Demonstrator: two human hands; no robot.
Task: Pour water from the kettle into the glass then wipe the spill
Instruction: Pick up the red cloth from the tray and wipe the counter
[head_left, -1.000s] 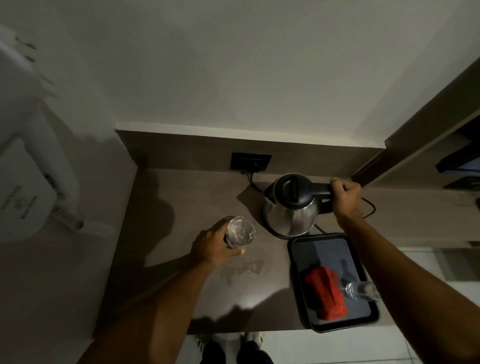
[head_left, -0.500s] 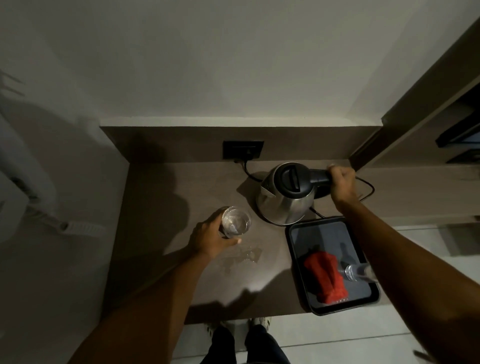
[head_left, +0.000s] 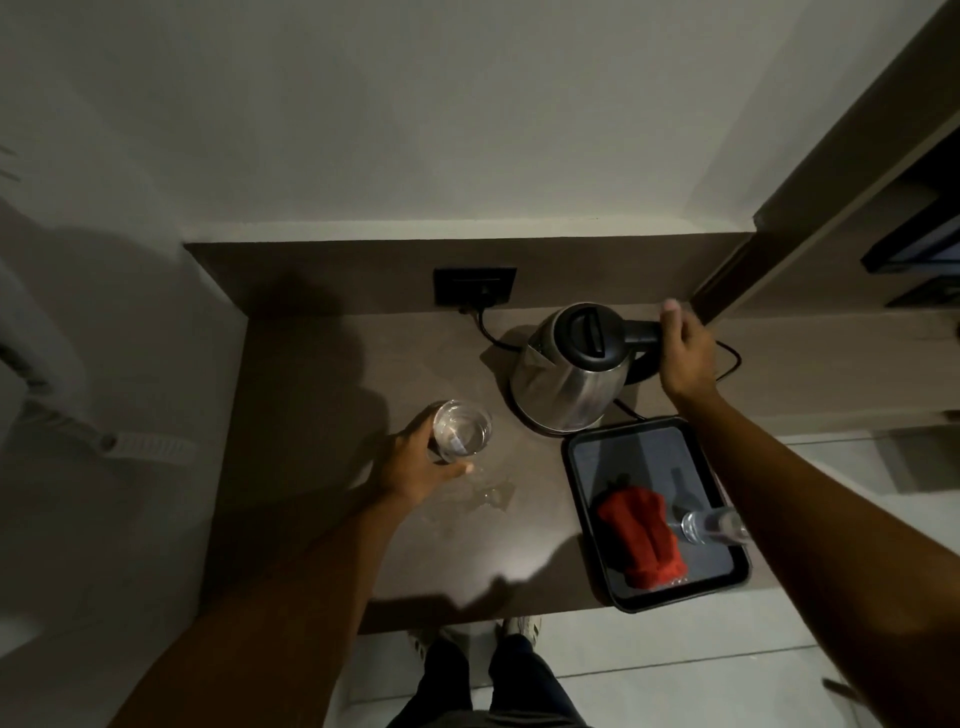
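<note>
Head view: right hand (head_left: 683, 353) still grips kettle (head_left: 566, 384), finger raised; left hand (head_left: 410, 467) holds glass (head_left: 461, 428).

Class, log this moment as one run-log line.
left hand holds glass | right hand on kettle handle | spill unwiped | red cloth in tray

We see a silver kettle (head_left: 566, 384) with black lid and handle right of centre, a clear glass (head_left: 461, 428) at centre, a red cloth (head_left: 641, 540) on a black tray (head_left: 639, 452) lower right, a brown counter (head_left: 322, 415), and a black socket (head_left: 475, 286) above.
</note>
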